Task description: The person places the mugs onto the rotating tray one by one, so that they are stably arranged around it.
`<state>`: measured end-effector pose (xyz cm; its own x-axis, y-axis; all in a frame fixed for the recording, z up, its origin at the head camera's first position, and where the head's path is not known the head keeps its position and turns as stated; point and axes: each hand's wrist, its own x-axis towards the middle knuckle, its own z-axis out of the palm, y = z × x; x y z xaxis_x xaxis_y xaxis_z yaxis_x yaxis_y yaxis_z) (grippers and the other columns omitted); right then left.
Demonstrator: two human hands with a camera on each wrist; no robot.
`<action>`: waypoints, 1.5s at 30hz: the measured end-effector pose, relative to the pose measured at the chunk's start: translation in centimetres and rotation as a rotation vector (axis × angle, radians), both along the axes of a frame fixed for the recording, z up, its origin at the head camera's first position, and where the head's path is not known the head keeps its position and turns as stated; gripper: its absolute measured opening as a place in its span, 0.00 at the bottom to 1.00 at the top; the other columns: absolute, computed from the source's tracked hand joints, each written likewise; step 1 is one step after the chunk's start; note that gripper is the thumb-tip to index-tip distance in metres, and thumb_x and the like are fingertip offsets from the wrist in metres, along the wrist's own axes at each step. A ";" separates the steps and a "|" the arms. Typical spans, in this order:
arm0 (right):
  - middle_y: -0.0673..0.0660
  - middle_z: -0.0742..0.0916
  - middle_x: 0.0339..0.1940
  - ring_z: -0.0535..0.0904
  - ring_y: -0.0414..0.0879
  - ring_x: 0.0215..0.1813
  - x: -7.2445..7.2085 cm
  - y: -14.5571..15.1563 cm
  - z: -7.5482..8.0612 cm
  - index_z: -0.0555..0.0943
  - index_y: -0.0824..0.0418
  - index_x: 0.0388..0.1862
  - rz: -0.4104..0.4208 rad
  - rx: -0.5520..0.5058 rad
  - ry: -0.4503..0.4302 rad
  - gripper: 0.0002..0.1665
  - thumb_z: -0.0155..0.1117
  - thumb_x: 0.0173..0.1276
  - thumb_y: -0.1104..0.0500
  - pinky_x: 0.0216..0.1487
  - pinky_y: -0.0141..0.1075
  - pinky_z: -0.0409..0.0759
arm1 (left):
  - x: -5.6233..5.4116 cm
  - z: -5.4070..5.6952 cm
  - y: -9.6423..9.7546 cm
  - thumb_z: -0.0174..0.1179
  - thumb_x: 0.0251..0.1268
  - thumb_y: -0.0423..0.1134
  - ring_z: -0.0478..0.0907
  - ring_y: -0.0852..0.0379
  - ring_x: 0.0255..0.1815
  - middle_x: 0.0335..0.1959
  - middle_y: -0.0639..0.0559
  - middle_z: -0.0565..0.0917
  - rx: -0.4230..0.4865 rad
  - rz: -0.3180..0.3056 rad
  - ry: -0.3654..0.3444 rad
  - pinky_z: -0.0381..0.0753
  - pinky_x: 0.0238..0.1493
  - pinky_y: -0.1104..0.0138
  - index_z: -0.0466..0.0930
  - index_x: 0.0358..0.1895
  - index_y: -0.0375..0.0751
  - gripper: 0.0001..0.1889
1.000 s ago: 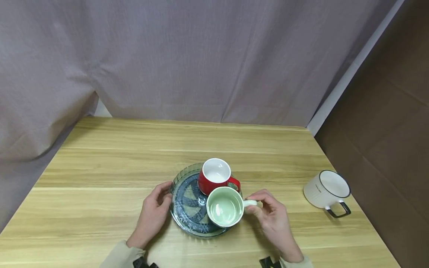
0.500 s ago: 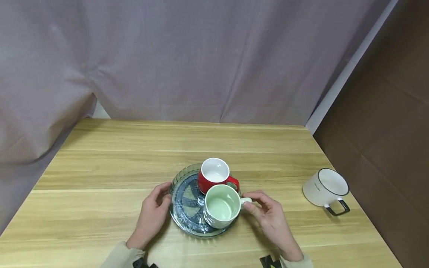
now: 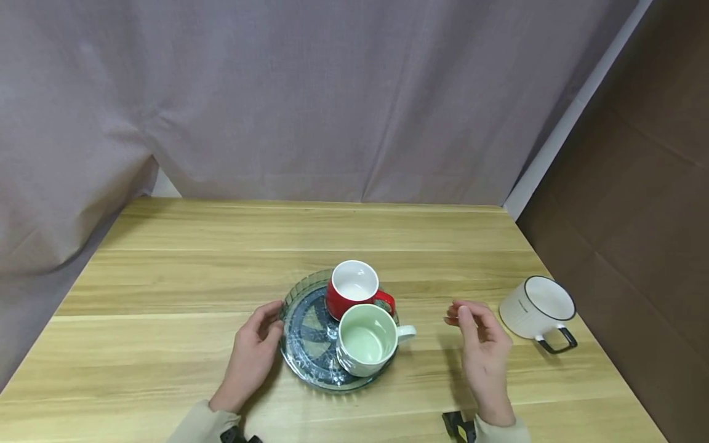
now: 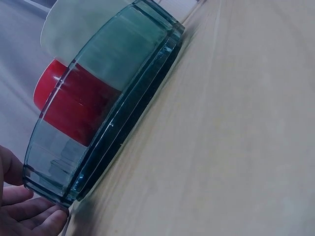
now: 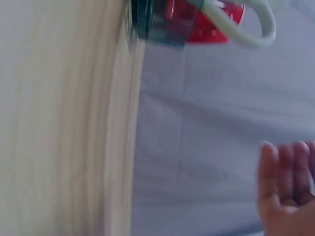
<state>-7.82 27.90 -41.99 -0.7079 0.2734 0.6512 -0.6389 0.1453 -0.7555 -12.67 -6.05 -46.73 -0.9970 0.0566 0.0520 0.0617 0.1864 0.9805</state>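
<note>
A round glass dish (image 3: 307,363), clear green with a dark patterned base, stands on the table. My left hand (image 3: 256,351) holds its left rim; in the left wrist view the thumb and fingers (image 4: 34,211) are at the glass wall. Inside the dish, a red mug (image 3: 339,304), white within, stands upright at the back. A pale green mug (image 3: 365,344) stands in front of it, its handle pointing right over the rim. My right hand (image 3: 483,354) is in the air between the dish and a white mug (image 3: 526,314), fingers loosely bent around nothing.
The white mug has a black rim and a black-and-white handle, and stands near the right edge of the wooden table (image 3: 166,277). Grey cloth (image 3: 277,104) hangs behind the table, and a brown panel (image 3: 637,234) borders it on the right.
The green mug has settled into the dish, slightly left of before. My right hand has let go of its handle and moved right towards the white mug. The left hand stays put.
</note>
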 end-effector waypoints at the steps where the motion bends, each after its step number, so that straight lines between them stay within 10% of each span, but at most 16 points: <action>1: 0.67 0.82 0.35 0.82 0.49 0.38 -0.1 0.3 0.1 0.73 0.89 0.40 -0.025 -0.038 0.053 0.08 0.47 0.67 0.81 0.39 0.32 0.86 | 0.0 0.0 0.0 0.53 0.69 0.29 0.76 0.48 0.59 0.59 0.40 0.78 -0.003 0.001 -0.001 0.75 0.62 0.62 0.73 0.62 0.35 0.19; 9: 0.60 0.80 0.28 0.77 0.45 0.30 0.3 2.3 1.9 0.76 0.84 0.38 -0.611 -0.214 0.281 0.08 0.55 0.66 0.75 0.37 0.30 0.78 | -0.2 0.1 0.1 0.52 0.71 0.33 0.76 0.48 0.58 0.58 0.41 0.78 -0.032 0.010 -0.006 0.75 0.63 0.58 0.73 0.62 0.36 0.18; 14: 0.53 0.75 0.42 0.69 0.43 0.43 1.5 3.6 3.2 0.76 0.68 0.48 -0.994 -0.227 0.125 0.12 0.51 0.67 0.72 0.45 0.28 0.68 | -0.3 0.0 0.0 0.52 0.71 0.32 0.76 0.47 0.58 0.58 0.41 0.79 -0.051 0.019 -0.005 0.74 0.63 0.55 0.73 0.62 0.36 0.18; 19: 0.53 0.68 0.50 0.61 0.40 0.49 2.2 6.0 2.3 0.70 0.60 0.52 -1.199 -0.113 -0.027 0.17 0.47 0.65 0.69 0.50 0.25 0.61 | -0.3 -0.1 0.0 0.52 0.71 0.32 0.77 0.47 0.56 0.55 0.42 0.80 -0.073 0.040 -0.001 0.76 0.61 0.54 0.73 0.62 0.36 0.18; 24: 0.49 0.61 0.53 0.54 0.40 0.60 2.3 8.8 0.4 0.67 0.57 0.59 -1.236 -0.099 -0.329 0.22 0.53 0.67 0.62 0.61 0.25 0.55 | -0.3 -0.1 0.0 0.52 0.70 0.31 0.78 0.48 0.54 0.54 0.42 0.80 -0.086 0.046 0.005 0.76 0.60 0.55 0.73 0.62 0.35 0.18; 30: 0.43 0.59 0.50 0.53 0.38 0.58 2.4 9.6 0.3 0.60 0.60 0.68 -1.078 -0.116 -0.661 0.28 0.50 0.72 0.54 0.63 0.29 0.59 | -0.1 0.0 0.0 0.52 0.70 0.30 0.76 0.48 0.58 0.58 0.42 0.79 -0.052 0.023 0.030 0.74 0.63 0.56 0.74 0.62 0.37 0.19; 45: 0.44 0.71 0.39 0.65 0.29 0.38 2.6 10.8 -0.3 0.72 0.71 0.64 -0.996 -0.049 -0.752 0.26 0.47 0.76 0.55 0.44 0.24 0.69 | 0.0 0.2 -0.3 0.53 0.68 0.28 0.77 0.48 0.57 0.57 0.41 0.80 -0.036 0.029 0.040 0.75 0.62 0.58 0.74 0.62 0.36 0.19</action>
<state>-5.23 38.74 -42.29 -0.3716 0.9164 0.1490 0.3245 0.2786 -0.9039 -12.64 -6.34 -46.52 -0.9955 0.0305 0.0899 0.0945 0.2236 0.9701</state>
